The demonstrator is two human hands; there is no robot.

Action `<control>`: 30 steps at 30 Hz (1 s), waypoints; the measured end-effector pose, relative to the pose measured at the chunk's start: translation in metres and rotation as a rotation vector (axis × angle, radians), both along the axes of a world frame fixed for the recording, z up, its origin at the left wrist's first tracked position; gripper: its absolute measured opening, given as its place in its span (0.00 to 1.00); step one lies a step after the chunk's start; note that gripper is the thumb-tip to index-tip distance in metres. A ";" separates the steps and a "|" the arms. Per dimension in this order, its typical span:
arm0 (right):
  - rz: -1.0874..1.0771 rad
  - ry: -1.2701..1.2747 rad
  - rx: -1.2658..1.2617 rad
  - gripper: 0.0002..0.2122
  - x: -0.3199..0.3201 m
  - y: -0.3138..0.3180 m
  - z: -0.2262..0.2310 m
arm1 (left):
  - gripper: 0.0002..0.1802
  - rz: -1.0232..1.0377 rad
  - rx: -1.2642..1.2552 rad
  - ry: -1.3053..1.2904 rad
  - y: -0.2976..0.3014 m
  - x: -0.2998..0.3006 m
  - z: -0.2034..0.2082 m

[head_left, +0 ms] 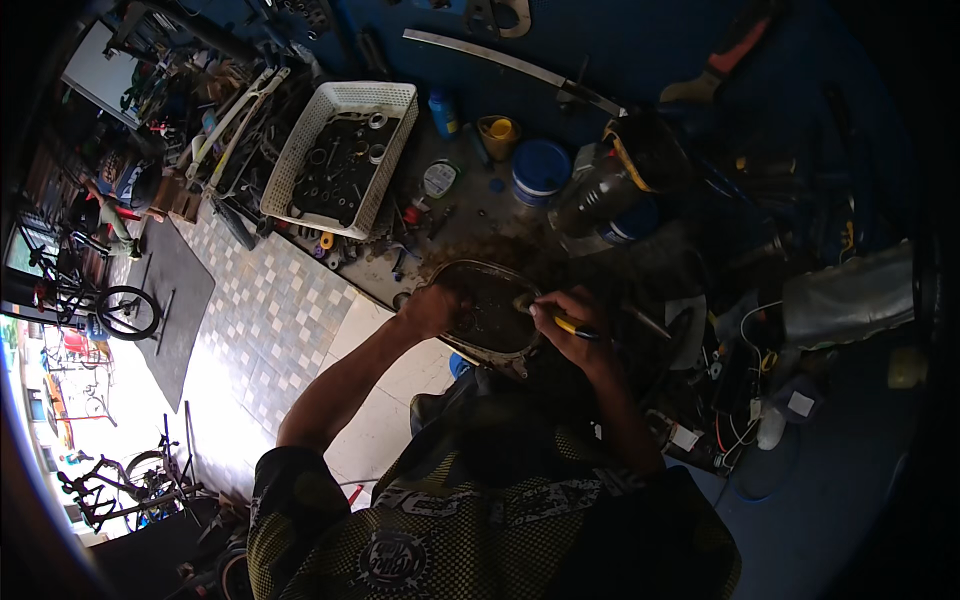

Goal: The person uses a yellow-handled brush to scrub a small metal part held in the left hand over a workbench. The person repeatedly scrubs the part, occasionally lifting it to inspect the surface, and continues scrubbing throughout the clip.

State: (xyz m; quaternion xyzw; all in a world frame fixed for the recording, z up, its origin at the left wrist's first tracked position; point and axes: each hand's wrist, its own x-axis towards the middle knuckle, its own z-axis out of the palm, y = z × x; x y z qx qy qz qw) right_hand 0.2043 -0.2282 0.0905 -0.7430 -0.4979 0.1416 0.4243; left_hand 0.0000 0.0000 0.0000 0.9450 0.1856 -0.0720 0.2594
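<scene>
An oval metal pan [497, 356] with dark contents sits at the near edge of the workbench, close to my body. My left hand [437, 309] reaches over its left side with the fingers curled down; anything between them is too dark to make out. My right hand [568, 322] is closed round a brush [572, 327] with a yellow and black handle. The brush's pale tip points left over the pan's right side. Dark shadow hides details inside the pan.
A white plastic basket [393, 190] of small metal parts stands at the back left. Behind the pan are a blue-lidded tub [541, 167], a yellow cup [498, 133] and a blue bottle [443, 114]. Cables and clutter lie right; bicycles [130, 312] stand far left.
</scene>
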 end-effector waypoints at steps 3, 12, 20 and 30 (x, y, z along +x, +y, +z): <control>0.031 -0.001 -0.012 0.09 -0.004 0.005 -0.002 | 0.14 0.014 -0.162 -0.046 0.012 -0.002 0.022; 0.178 -0.181 -0.053 0.10 -0.002 0.008 -0.018 | 0.20 0.607 -1.042 -0.333 0.004 0.001 0.049; 0.067 0.258 -0.127 0.10 -0.004 0.042 0.006 | 0.13 0.538 -0.998 -0.469 -0.021 0.007 0.045; 0.042 0.316 -0.051 0.12 -0.006 0.065 0.003 | 0.15 0.563 -0.953 -0.567 -0.021 0.000 0.052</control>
